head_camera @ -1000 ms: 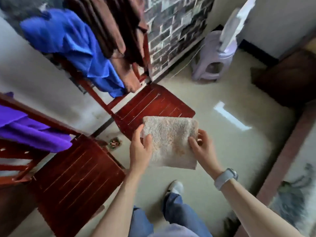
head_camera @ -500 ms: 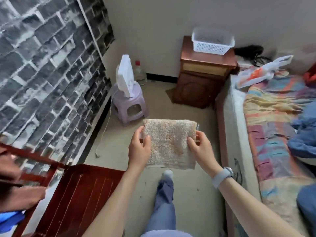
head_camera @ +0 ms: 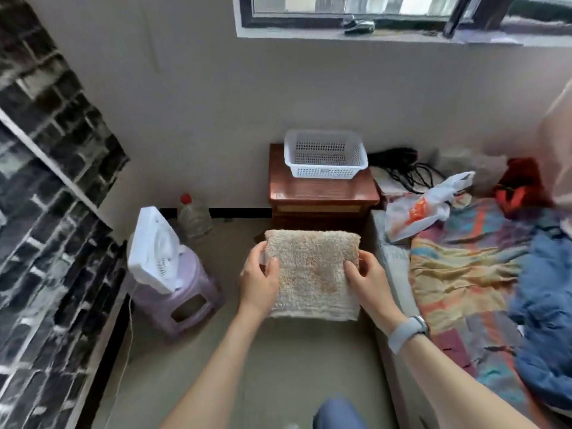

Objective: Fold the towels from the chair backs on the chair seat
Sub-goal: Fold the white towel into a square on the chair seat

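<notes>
Head view: folded towel (head_camera: 312,274) held in the air between both hands
Left hand (head_camera: 258,281): clamped on its left edge
Right hand (head_camera: 368,281): clamped on its right edge; equally near
Long axis: roughly square; folded edge farthest from the hands
Chair seat: not in view

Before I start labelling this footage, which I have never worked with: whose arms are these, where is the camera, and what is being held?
There is no machine here. A person wears a wide-angle camera on the head, looking forward and down, so the two bare arms are their own. The left hand and right hand grip opposite sides of a folded beige towel, held in the air. Beyond it stands a wooden nightstand with a white plastic basket on top. To the left, a white fan sits on a lilac stool. A bed with a colourful cover lies to the right.
</notes>
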